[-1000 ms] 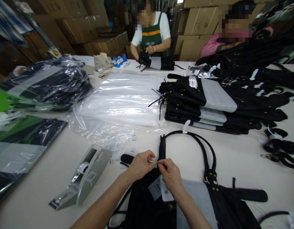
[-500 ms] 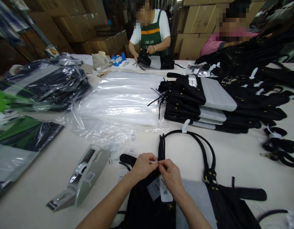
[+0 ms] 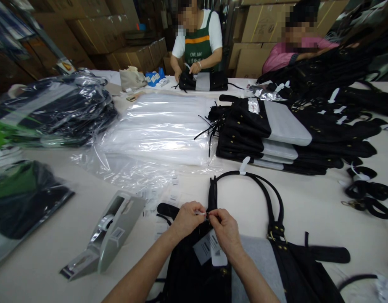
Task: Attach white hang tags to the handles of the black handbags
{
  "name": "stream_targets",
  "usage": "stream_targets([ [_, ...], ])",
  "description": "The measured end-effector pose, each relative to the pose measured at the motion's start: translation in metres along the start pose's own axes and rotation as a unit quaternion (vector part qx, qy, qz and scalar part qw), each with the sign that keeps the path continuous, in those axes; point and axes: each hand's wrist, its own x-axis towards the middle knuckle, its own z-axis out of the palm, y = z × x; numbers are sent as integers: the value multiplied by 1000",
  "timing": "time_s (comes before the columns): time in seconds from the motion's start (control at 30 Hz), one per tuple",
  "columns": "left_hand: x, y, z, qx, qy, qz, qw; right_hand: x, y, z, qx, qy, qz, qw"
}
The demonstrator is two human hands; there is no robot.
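A: What are the hands doing?

B: The left hand (image 3: 187,219) and right hand (image 3: 223,229) are meeting fingertip to fingertip, both pinching a small white tie (image 3: 202,213) at the bag (image 3: 206,269) straps (image 3: 213,193). It may be a tag loop; it is too small to tell.

A: Where is the bag lying?

B: Flat on the worktop (image 3: 307,202), close to the person, its handles (image 3: 263,189) pointing away, the tags (image 3: 209,249) under the right hand. The dispenser (image 3: 112,231) is sitting just left, within reach.

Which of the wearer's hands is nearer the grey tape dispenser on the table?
Left. The left hand is beside the bag's handles, with the tape dispenser lying farther to its left. The right hand sits on the far side of the left hand, farther from the dispenser.
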Motion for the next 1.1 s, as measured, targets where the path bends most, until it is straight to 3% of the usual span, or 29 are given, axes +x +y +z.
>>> stream_targets([
  [0.13, -2, 2, 1, -242, -48, -48, 968, -15, 8, -11, -11, 24, -30, 999],
  [0.23, -4, 5, 1, -329, -66, -74, 939, -44, 23, -14, -70, 76, -43, 994],
  [0.33, -6, 8, 3, -344, -68, -85, 933, -70, 31, -8, -140, 59, 15, 988],
  [0.47, -11, 11, 10, -240, -34, -95, 966, -73, 20, 1, -174, -5, 99, 980],
  [0.6, -13, 10, 14, -181, -37, -102, 977, -58, 8, -2, -82, -21, 153, 985],
  [0.8, -10, 2, 16, -205, -20, -106, 973, -33, 18, 0, 149, 79, 213, 962],
  [0.9, -9, -2, 17, -219, -16, -109, 969, -26, 20, -2, 205, 92, 208, 952],
  [1.03, -5, -7, 12, -252, -14, -120, 960, -36, 11, -8, 299, 89, 200, 929],
  [1.1, -2, -7, 8, -259, -26, -126, 957, -48, 5, -5, 349, 48, 210, 912],
])
